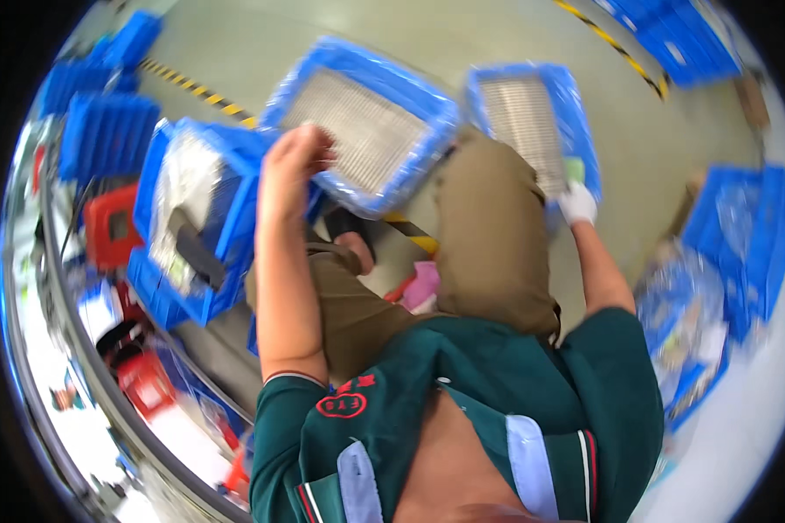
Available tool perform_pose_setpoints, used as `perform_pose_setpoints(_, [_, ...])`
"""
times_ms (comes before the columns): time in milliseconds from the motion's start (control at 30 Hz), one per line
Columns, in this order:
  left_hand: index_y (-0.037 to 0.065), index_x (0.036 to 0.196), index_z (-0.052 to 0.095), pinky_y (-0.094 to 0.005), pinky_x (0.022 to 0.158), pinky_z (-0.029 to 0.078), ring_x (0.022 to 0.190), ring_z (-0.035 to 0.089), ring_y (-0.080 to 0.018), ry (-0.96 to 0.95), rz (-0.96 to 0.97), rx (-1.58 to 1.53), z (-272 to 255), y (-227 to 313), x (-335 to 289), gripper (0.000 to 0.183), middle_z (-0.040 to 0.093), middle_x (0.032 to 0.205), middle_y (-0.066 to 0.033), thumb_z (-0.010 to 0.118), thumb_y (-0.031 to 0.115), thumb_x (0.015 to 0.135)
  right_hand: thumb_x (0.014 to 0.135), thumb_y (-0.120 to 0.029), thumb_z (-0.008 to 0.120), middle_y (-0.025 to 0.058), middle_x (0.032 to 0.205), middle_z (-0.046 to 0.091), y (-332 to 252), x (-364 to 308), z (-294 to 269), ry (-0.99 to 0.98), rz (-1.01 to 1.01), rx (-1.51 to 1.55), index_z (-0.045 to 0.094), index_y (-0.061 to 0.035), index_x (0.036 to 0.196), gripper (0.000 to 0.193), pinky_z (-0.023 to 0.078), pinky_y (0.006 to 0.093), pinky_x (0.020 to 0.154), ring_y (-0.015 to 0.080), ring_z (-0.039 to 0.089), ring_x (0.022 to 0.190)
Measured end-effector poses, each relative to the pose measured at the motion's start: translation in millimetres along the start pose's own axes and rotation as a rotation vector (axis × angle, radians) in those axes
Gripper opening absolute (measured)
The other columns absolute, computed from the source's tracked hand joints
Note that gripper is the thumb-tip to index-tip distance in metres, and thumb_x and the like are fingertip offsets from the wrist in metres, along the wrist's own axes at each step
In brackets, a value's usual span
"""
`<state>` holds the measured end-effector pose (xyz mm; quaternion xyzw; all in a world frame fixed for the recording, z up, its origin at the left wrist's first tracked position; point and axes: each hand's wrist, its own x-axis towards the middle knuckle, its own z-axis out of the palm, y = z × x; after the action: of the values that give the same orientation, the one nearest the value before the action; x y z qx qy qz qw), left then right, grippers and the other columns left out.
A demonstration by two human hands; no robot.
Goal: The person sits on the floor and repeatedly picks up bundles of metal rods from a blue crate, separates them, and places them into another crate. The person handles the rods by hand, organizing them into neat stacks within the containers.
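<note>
Overlapping 1 blue bin (583,131): gloved right hand (577,205).

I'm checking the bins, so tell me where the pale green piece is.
In the head view, the green piece is right of centre, at the near end of a blue bin, just beyond the gloved right hand.

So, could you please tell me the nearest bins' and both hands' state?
Left hand: bare, blurred; hold unclear.
Right hand: gloved, by green piece; hold unclear.
Middle blue bin: open, lined, holding pale rows.
Right blue bin: open, lined, holding pale rows.
Left blue bin: open, holding clear plastic.
</note>
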<state>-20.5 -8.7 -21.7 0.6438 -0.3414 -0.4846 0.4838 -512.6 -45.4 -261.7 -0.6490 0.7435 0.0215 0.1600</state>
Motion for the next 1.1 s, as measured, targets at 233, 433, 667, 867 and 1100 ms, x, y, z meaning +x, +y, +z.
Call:
perform_pose_setpoints(233, [0.004,0.095,0.062,-0.0268,0.068,0.049,0.072,0.062,-0.0151,-0.034,-0.062,-0.103,7.7,-0.1,0.8,0.027,0.065,0.085,-0.0076,0.055,0.030,0.093,0.076,-0.021,0.056,0.0121,0.097,0.066,10.5,6.3,2.7,-0.080,0.077,-0.178,0.065,-0.0138,0.098,0.025,0.049,0.0425,0.079,0.0306,0.063,0.090])
perform_pose_setpoints(433, [0.004,0.095,0.062,-0.0267,0.068,0.050,0.072,0.063,-0.0149,-0.049,-0.077,-0.093,7.5,-7.0,3.9,0.027,0.065,0.086,-0.0081,0.054,0.030,0.094,0.076,-0.011,0.049,0.0140,0.097,0.065,17.1,24.5,27.5,-0.055,-0.067,-0.187,0.064,-0.0109,0.095,0.024,0.048,0.0421,0.081,0.0314,0.061,0.094])
perform_pose_setpoints(667, [0.003,0.096,0.062,-0.0268,0.069,0.051,0.073,0.062,-0.0149,-0.044,-0.088,-0.073,14.8,-9.9,6.4,0.028,0.065,0.087,-0.0079,0.053,0.029,0.094,0.080,-0.009,0.046,0.0140,0.098,0.063,10.7,42.4,40.9,-0.134,-0.203,-0.233,0.062,-0.0097,0.098,0.024,0.048,0.0432,0.080,0.0320,0.060,0.094])
perform_pose_setpoints(867, [0.002,0.099,0.062,-0.0275,0.070,0.050,0.076,0.062,-0.0155,-0.070,-0.111,-0.065,12.4,-18.0,11.6,0.027,0.065,0.089,-0.0085,0.052,0.027,0.095,0.083,-0.011,0.044,0.0122,0.093,0.063,8.3,61.7,71.5,-0.008,-0.410,-0.253,0.063,-0.0115,0.096,0.023,0.048,0.0428,0.075,0.0297,0.061,0.089])
perform_pose_setpoints(1100, [0.003,0.101,0.062,-0.0280,0.070,0.051,0.077,0.063,-0.0164,-0.067,-0.117,-0.060,14.9,-18.9,13.2,0.026,0.065,0.090,-0.0095,0.051,0.026,0.096,0.085,-0.019,0.044,0.0149,0.095,0.067,23.0,60.4,81.8,-0.272,-0.295,-0.308,0.070,-0.0128,0.088,0.027,0.051,0.0421,0.077,0.0292,0.065,0.091])
